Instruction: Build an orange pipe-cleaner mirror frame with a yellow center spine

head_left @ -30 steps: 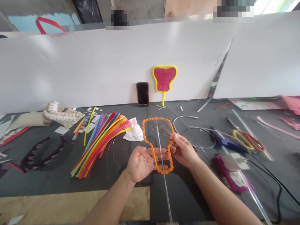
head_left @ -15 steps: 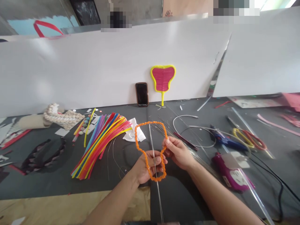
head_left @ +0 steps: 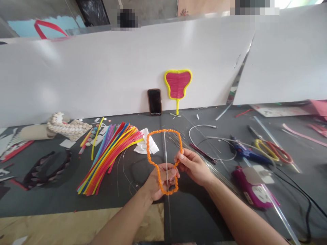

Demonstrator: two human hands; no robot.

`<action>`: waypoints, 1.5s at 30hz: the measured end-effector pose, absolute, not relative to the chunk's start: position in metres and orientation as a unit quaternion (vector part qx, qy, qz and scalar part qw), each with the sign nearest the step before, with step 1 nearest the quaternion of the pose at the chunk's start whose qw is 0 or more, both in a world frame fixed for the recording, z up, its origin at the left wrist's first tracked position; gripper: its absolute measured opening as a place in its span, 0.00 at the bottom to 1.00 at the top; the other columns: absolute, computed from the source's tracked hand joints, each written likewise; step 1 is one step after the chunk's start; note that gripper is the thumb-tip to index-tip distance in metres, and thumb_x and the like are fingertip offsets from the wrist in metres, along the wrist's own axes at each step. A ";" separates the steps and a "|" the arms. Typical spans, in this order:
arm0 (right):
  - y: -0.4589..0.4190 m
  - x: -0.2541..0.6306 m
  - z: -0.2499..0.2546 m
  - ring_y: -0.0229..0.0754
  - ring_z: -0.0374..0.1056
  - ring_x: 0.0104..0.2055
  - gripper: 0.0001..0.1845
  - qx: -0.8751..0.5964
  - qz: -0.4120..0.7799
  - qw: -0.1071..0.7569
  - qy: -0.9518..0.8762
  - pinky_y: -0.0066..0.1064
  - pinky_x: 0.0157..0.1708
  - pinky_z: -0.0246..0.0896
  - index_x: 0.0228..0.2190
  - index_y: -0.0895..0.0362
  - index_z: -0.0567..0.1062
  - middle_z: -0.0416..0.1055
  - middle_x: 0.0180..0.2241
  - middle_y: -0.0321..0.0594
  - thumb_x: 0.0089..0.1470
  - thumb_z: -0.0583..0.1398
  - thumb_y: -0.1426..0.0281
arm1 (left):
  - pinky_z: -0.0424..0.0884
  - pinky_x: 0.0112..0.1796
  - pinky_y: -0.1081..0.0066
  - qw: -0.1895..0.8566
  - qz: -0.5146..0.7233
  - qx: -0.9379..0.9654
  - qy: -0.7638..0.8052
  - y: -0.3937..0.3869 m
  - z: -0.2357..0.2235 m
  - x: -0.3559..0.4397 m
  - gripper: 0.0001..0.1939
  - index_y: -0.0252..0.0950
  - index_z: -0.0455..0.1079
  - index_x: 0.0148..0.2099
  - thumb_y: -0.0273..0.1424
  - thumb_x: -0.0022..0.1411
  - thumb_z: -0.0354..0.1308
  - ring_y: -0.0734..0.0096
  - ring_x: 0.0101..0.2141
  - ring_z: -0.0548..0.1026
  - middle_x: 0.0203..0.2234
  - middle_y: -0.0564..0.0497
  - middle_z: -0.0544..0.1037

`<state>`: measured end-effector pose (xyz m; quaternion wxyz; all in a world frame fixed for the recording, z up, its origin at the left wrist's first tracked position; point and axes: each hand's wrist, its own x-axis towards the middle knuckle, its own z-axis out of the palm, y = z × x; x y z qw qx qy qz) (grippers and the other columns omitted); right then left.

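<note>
The left hand [head_left: 159, 182] and the right hand [head_left: 192, 165] are both grasping the orange twisted frame [head_left: 148, 147]; the colourful strips [head_left: 109, 153] lie at nine o'clock of it, on the worktop [head_left: 63, 200].

Readable text: none I can make out from where I stand
Smooth tan panel [head_left: 204, 6]: a dark scrawl [head_left: 184, 12] at its lower left, illegible
Magenta-and-white plastic power strip [head_left: 257, 193]: a small pale label [head_left: 247, 197], too small to read
</note>
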<state>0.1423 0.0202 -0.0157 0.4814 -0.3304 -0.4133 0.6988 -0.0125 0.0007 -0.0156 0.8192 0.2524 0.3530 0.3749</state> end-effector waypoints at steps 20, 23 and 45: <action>0.019 0.139 -0.014 0.33 0.61 0.21 0.15 -0.313 0.718 0.477 -0.399 0.27 0.23 0.57 0.26 0.57 0.70 0.67 0.24 0.34 0.50 0.63 0.58 | 0.54 0.19 0.78 0.777 0.411 0.266 0.397 0.000 -0.008 -0.011 0.17 0.31 0.71 0.23 0.38 0.38 0.72 0.83 0.18 0.63 0.19 0.52 0.72; 0.019 0.139 -0.013 0.32 0.61 0.21 0.15 -0.310 0.724 0.482 -0.384 0.27 0.23 0.58 0.26 0.57 0.70 0.69 0.26 0.35 0.51 0.62 0.57 | 0.57 0.19 0.79 0.795 0.395 0.268 0.376 0.001 -0.007 -0.012 0.16 0.30 0.72 0.24 0.36 0.40 0.71 0.84 0.18 0.63 0.20 0.51 0.72; 0.024 0.144 -0.012 0.31 0.62 0.23 0.17 -0.345 0.700 0.498 -0.379 0.25 0.25 0.58 0.26 0.56 0.66 0.70 0.27 0.34 0.52 0.61 0.55 | 0.75 0.37 0.65 0.808 0.438 0.195 0.342 0.008 -0.002 -0.022 0.12 0.34 0.71 0.43 0.21 0.55 0.60 0.72 0.33 0.75 0.31 0.50 0.77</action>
